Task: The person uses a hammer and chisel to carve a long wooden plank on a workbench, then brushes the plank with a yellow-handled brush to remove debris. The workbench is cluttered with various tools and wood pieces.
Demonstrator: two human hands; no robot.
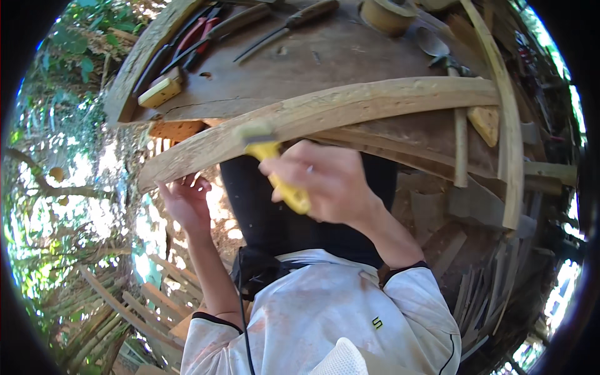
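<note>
A long, pale wooden plank lies at a slant across the workbench, its left end sticking out past the bench edge. My left hand is at that end, gripping it from the near side; part of the fingers is hidden behind the wood. In my right hand is a yellow-handled brush, the fingers closed round its handle. The brush head has a dark band and pale bristles, blurred by motion, and it is over the plank's left half. Whether the bristles touch the wood I cannot tell.
On the wooden workbench lie red-handled pliers, a long file-like tool, a small yellowish block, a tape roll and a spoon. A hammer-like tool and a long strip are at the right.
</note>
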